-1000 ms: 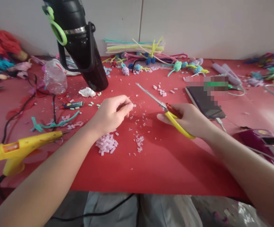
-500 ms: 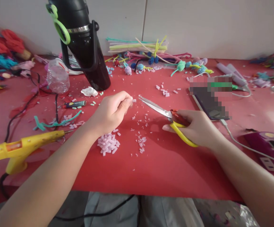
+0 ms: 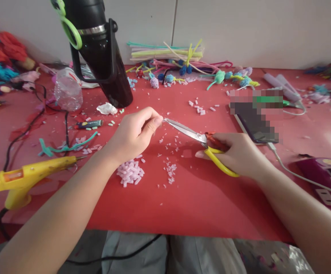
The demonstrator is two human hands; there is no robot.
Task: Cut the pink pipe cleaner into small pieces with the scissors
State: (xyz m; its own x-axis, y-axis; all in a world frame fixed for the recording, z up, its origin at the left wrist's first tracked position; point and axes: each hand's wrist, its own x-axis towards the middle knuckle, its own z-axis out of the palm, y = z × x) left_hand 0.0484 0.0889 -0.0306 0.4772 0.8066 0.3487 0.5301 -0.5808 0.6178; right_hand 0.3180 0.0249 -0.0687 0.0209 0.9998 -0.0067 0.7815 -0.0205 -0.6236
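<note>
My left hand (image 3: 142, 127) is closed in a pinch above the table. At its fingertips is a short lilac pipe-cleaner piece, now almost wholly hidden. My right hand (image 3: 234, 154) grips scissors (image 3: 192, 134) with one red and one yellow handle. The scissor blades look nearly closed, and their tips meet the fingertips of my left hand. Below my left wrist lies a heap of cut lilac pieces (image 3: 130, 172). Fine lilac clippings (image 3: 171, 171) are scattered to the right of that heap.
A yellow glue gun (image 3: 30, 177) lies at left, with a black cable. A tall black bottle (image 3: 108, 68) stands behind my left hand. Pipe cleaners (image 3: 165, 53) are piled along the wall. At right are a phone (image 3: 251, 121) on a white cable and a purple power strip (image 3: 322, 179).
The scissor tips have moved slightly left and reached my left fingertips, and the blades have drawn closer together. The lilac piece that stuck out before is now mostly out of sight.
</note>
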